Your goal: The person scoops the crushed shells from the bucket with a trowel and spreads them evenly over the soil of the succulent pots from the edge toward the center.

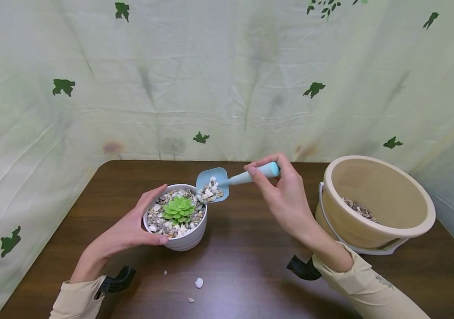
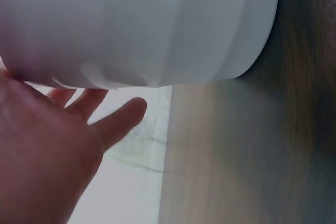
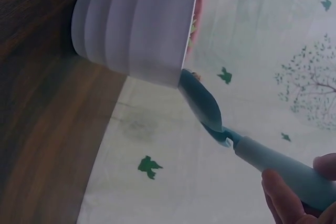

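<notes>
A white ribbed flower pot point(image 1: 188, 240) stands on the table, holding a green succulent point(image 1: 179, 209) ringed by small shells and pebbles point(image 1: 157, 217). My left hand point(image 1: 135, 223) grips the pot from the left, thumb on the near side and fingers round the far side. In the left wrist view, the pot's wall point(image 2: 157, 24) fills the top. My right hand point(image 1: 284, 195) holds a light blue hand trowel point(image 1: 246, 178) by its handle. The trowel's blade carries shells point(image 1: 211, 190) and is tilted, its tip right at the pot's right rim; the right wrist view shows the blade point(image 3: 202, 100) from below.
A large beige bucket point(image 1: 374, 177) with a handle stands at the right, with shell bits point(image 1: 358, 209) at its bottom. A few loose shells point(image 1: 199, 282) lie on the brown table point(image 1: 234, 266) near the front. A leaf-patterned curtain point(image 1: 227, 79) hangs behind.
</notes>
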